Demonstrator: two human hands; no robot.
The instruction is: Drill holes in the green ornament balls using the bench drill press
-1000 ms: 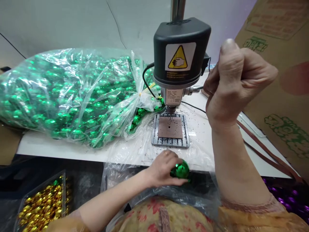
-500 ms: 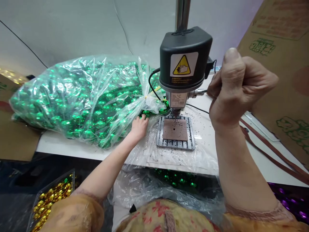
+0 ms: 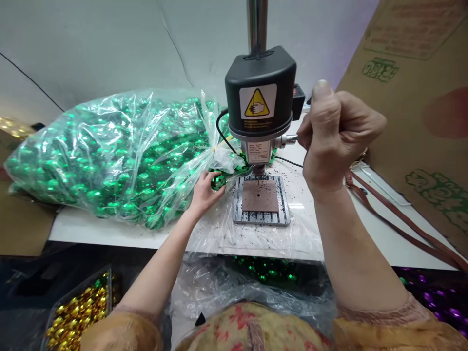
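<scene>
- Left grip [image 3: 204, 192], left of the drill press [image 3: 260, 97], curled around a glossy faceted green ball [image 3: 218, 180] beside the crinkled clear bag [image 3: 109, 146].
- Right grip [image 3: 334, 136], right of the press, was fisted on its slim metal lever [image 3: 288, 140].

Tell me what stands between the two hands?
In the head view, the drill press stands between the left hand, holding a green ball, and the right hand gripping its lever.
</scene>
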